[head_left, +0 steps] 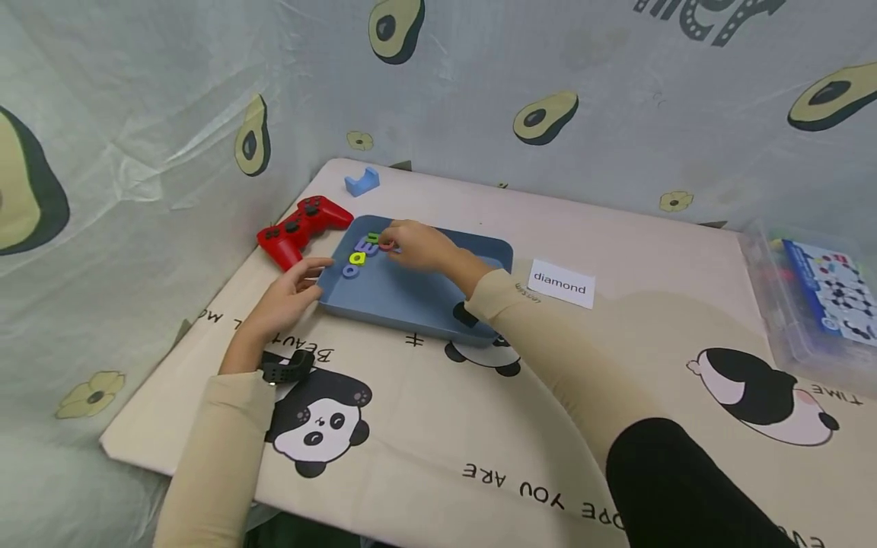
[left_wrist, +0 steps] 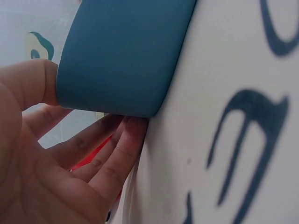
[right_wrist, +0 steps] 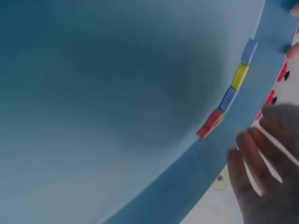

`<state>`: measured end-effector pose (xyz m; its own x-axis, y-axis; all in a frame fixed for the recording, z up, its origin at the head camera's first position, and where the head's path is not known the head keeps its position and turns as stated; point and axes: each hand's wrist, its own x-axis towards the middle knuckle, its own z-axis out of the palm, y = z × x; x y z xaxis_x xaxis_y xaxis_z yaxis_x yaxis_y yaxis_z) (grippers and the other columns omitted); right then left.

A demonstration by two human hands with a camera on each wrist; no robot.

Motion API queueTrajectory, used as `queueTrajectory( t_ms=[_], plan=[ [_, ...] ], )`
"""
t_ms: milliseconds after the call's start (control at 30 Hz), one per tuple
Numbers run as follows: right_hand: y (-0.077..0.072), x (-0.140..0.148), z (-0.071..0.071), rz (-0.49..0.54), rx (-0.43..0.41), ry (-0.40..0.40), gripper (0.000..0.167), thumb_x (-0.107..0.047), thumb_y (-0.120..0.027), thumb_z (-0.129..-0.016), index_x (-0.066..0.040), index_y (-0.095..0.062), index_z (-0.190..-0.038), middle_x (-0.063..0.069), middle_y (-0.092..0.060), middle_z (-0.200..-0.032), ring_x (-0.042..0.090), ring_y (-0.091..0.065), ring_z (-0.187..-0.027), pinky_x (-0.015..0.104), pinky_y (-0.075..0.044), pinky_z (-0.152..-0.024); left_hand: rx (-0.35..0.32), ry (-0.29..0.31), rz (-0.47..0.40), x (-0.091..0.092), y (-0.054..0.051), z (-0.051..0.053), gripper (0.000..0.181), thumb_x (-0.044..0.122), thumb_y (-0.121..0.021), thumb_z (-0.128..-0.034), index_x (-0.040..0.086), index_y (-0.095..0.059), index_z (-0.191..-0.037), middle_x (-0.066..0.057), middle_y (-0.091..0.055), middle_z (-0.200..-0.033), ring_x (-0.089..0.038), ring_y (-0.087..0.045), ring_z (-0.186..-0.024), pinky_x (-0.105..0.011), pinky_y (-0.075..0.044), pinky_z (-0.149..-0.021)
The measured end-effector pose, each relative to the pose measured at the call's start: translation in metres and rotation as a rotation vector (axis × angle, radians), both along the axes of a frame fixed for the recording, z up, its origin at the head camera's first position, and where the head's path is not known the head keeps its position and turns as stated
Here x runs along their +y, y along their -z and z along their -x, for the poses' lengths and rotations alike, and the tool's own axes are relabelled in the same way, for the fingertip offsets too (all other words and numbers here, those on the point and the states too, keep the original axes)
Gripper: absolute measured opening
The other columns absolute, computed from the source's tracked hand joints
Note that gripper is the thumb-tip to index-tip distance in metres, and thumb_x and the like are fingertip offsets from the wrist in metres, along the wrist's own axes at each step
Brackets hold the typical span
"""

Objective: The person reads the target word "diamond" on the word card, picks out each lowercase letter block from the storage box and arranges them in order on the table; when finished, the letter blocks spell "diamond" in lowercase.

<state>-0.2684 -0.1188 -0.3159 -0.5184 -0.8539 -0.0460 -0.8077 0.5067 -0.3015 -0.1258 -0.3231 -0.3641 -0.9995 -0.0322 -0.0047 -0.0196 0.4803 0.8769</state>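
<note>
Apparently, small, thick coloured letters [right_wrist: 240, 76] are being lined up in a blue rectangular tray [head_left: 404, 301], the word unfinished. The right grip [head_left: 423, 246] is being held spread beside them, the tray pinched by the left grip [head_left: 285, 298].

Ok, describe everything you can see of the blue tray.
The blue tray is a shallow rectangle with rounded corners and a raised rim, smooth and plastic-looking. It lies flat, open side up, on the printed tablecloth, between the red game controller and the white "diamond" card. A line of coloured toy letters sits inside, near its left end. The left hand touches that end; the right hand partly hides the tray.
</note>
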Motion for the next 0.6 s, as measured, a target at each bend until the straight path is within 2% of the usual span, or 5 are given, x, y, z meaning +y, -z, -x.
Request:
queueTrajectory(
  t_ms=[100,200,400,600],
  plan=[
    [0.005,-0.013,0.001,-0.102,-0.052,-0.034,0.041,-0.014,-0.055,-0.096,-0.007,-0.051,-0.136,0.01,-0.047,-0.137,0.024,-0.041,-0.126,0.034,-0.035,-0.103,-0.002,0.002,0.0,-0.001,0.0,0.0,0.05,0.004,-0.041,-0.0934,0.006,-0.038,-0.143,-0.024,-0.035,-0.142,-0.041,-0.037,-0.127,-0.053,-0.032,-0.102],
    [0.013,-0.02,0.001,-0.198,-0.063,-0.063,0.047,-0.017,-0.054,-0.096,-0.013,-0.045,-0.142,0.006,-0.037,-0.148,0.027,-0.032,-0.131,0.038,-0.032,-0.105,-0.007,0.003,0.002,0.0,0.001,-0.001,0.05,0.005,-0.041,-0.094,0.006,-0.037,-0.143,-0.024,-0.034,-0.143,-0.041,-0.037,-0.127,-0.053,-0.033,-0.102],
    [0.022,-0.024,0.001,-0.294,0.044,-0.087,0.051,-0.023,-0.053,-0.097,-0.021,-0.038,-0.146,-0.002,-0.031,-0.151,0.024,-0.03,-0.127,0.038,-0.034,-0.102,0.002,0.0,0.015,0.001,0.002,-0.001,0.049,0.006,-0.041,-0.0944,0.006,-0.037,-0.144,-0.024,-0.035,-0.143,-0.041,-0.037,-0.127,-0.054,-0.033,-0.102],
    [0.019,-0.022,-0.002,-0.29,0.124,-0.134,0.046,-0.025,-0.054,-0.097,-0.019,-0.046,-0.142,-0.001,-0.034,-0.149,0.024,-0.031,-0.127,0.036,-0.033,-0.103,0.005,-0.004,0.021,0.001,-0.001,-0.001,0.049,0.006,-0.041,-0.0943,0.007,-0.038,-0.143,-0.024,-0.036,-0.142,-0.041,-0.038,-0.126,-0.054,-0.033,-0.101]
  ],
)
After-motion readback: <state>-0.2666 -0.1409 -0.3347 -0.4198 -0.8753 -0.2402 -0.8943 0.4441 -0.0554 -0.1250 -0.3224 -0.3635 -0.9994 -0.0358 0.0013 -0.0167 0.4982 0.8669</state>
